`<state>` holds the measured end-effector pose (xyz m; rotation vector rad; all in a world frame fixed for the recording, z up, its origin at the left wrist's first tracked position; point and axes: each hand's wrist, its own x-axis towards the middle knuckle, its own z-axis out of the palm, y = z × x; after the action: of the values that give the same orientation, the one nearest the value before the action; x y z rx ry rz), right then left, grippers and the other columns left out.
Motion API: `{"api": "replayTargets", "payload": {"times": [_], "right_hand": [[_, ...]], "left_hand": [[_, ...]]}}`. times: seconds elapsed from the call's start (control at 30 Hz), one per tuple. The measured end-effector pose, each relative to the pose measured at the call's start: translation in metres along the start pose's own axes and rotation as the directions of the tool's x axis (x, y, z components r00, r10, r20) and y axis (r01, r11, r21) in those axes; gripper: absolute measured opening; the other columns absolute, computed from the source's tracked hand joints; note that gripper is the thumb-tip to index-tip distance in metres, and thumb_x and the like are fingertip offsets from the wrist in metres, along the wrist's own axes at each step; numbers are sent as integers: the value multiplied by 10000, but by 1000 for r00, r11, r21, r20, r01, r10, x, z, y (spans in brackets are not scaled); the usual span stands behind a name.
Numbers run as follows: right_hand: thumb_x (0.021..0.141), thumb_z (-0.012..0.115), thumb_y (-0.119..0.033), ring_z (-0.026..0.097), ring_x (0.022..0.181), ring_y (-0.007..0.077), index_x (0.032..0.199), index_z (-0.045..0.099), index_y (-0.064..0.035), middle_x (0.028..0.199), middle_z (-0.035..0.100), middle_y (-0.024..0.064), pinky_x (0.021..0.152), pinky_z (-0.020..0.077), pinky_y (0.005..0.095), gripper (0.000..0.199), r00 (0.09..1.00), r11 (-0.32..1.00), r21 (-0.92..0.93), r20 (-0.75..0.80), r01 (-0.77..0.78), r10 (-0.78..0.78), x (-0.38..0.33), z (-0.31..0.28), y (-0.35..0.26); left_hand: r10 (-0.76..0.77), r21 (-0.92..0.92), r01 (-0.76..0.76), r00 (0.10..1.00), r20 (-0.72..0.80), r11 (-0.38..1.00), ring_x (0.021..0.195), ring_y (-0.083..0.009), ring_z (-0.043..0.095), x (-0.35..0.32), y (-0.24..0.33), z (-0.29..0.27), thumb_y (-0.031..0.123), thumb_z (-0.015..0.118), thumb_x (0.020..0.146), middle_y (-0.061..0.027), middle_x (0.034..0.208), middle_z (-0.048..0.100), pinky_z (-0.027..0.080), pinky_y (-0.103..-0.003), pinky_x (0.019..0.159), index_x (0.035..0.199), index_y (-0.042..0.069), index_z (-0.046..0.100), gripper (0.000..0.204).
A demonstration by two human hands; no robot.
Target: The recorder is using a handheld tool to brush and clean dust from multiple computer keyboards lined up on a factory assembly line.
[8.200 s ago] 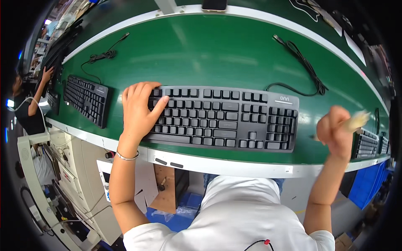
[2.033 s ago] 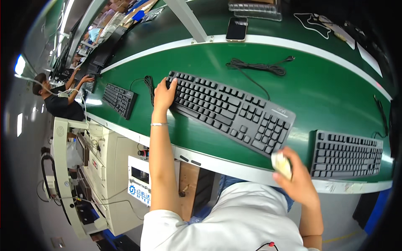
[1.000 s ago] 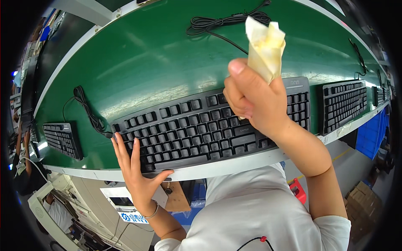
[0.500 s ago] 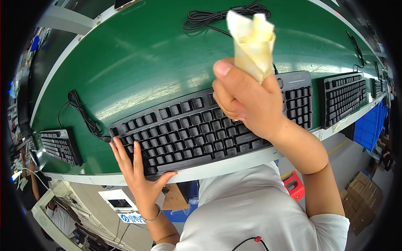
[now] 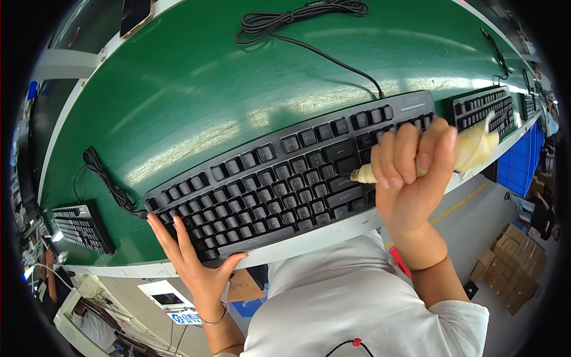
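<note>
Here, right hand (image 5: 413, 178) fingers clench a cloth (image 5: 476, 149) — left hand (image 5: 199, 268), fingers spread, steadies keyboard (image 5: 285, 178).

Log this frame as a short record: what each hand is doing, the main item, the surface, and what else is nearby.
Left hand: open, fingers spread on the lower left corner of the black corded computer keyboard.
Right hand: closed grip on a rolled pale yellow cloth, held over the keyboard's right end.
Surface: green workbench top with white edge.
Cable: keyboard's black cord, bundled at the far side.
Neighbours: second black keyboard to the right; third black keyboard at far left.
Floor: stacked brown cardboard boxes, lower right.
</note>
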<state>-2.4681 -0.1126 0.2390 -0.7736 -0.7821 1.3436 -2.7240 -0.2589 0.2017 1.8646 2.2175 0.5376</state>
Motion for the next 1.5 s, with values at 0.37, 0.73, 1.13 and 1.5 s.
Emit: {"api": "replayTargets", "payload": {"times": [0.37, 0.73, 1.13, 1.5], "right_hand": [[1055, 330, -447, 262, 422, 94, 771, 341, -158, 494, 294, -38, 422, 293, 244, 406, 981, 983, -32, -68, 181, -183, -18, -17, 15], [1062, 296, -443, 216, 409, 56, 716, 356, -174, 476, 269, -61, 421, 271, 228, 442, 991, 987, 151, -120, -46, 64, -17, -4, 15], [1061, 326, -426, 254, 398, 62, 755, 393, -178, 478, 296, -60, 410, 263, 238, 399, 969, 995, 39, -231, 97, -85, -9, -2, 19], [1031, 463, -357, 372, 368, 105, 838, 445, -91, 501, 426, -1, 369, 362, 257, 329, 959, 987, 142, -281, 77, -35, 19, -19, 35]], "left_hand": [[22, 43, -24, 999, 35, 999, 1441, -475, 163, 2, 1, -5, 659, 784, 603, -250, 1581, 131, 236, -590, 1134, 1524, 149, 283, 1166], [52, 31, -54, 997, 66, 998, 1435, -491, 162, 2, 4, -10, 636, 794, 600, -259, 1578, 131, 226, -604, 1132, 1525, 134, 275, 1174], [52, 31, -57, 986, 161, 998, 1445, -480, 129, 15, -2, -19, 599, 800, 620, -246, 1586, 115, 212, -594, 1136, 1527, 118, 269, 1156], [270, -141, -235, 898, 347, 962, 1428, -518, 115, 70, -11, -26, 561, 811, 669, -315, 1559, 107, 164, -662, 1121, 1527, 70, 244, 1139]]}}
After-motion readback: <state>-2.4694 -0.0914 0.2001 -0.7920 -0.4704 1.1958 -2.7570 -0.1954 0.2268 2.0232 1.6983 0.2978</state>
